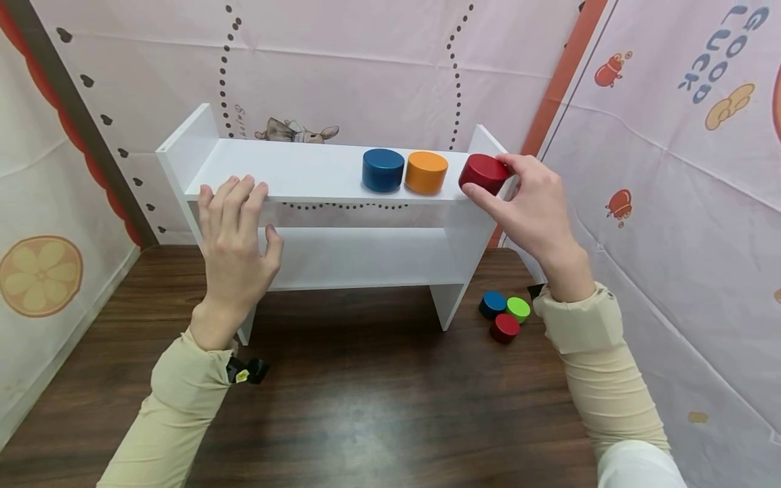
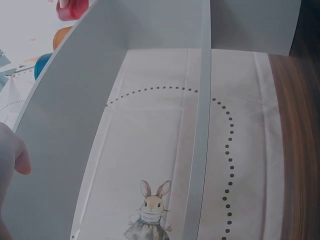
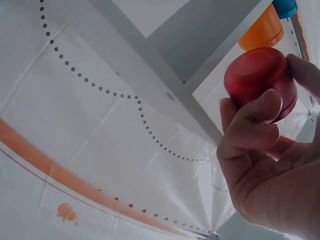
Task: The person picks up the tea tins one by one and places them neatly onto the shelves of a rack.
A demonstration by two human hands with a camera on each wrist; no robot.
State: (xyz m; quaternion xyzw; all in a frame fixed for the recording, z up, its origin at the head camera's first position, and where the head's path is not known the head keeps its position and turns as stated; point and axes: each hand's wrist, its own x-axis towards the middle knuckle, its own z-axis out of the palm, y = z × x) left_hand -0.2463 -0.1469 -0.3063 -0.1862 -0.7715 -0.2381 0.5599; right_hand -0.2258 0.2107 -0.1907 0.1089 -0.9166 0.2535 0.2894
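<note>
Pinching of the red cylinder (image 1: pixel 484 173) is done by the right hand (image 1: pixel 539 207), with thumb and fingers against its side, at the right end of the top shelf (image 1: pixel 287 161) of the white shelf unit (image 1: pixel 366 257), close to the right side panel (image 1: pixel 466 236). The cylinder appears a little tilted, and whether its bottom is supported by the shelf cannot be told. If this grip were loosened during the tilt, the cylinder could be tipped over and lost over the front edge, because no raised lip is seen there. Its wall looks smooth and shiny, so some slipping may also be feared. The orange cylinder (image 1: pixel 426 173) is placed apart on the same shelf, with the blue cylinder (image 1: pixel 383 170) just beside it; by a careless movement of the thumb, both could be pushed. By a fall on this side, the lower blue cylinder (image 1: pixel 492 305), the green cylinder (image 1: pixel 518 310) and the second red cylinder (image 1: pixel 504 328), grouped on the bench (image 1: pixel 354 407), might be struck and scattered. Nothing is held by the left hand (image 1: pixel 234 247), whose fingers are extended at the left front edge; if the unit were pressed too strongly there, it might be shifted.
</note>
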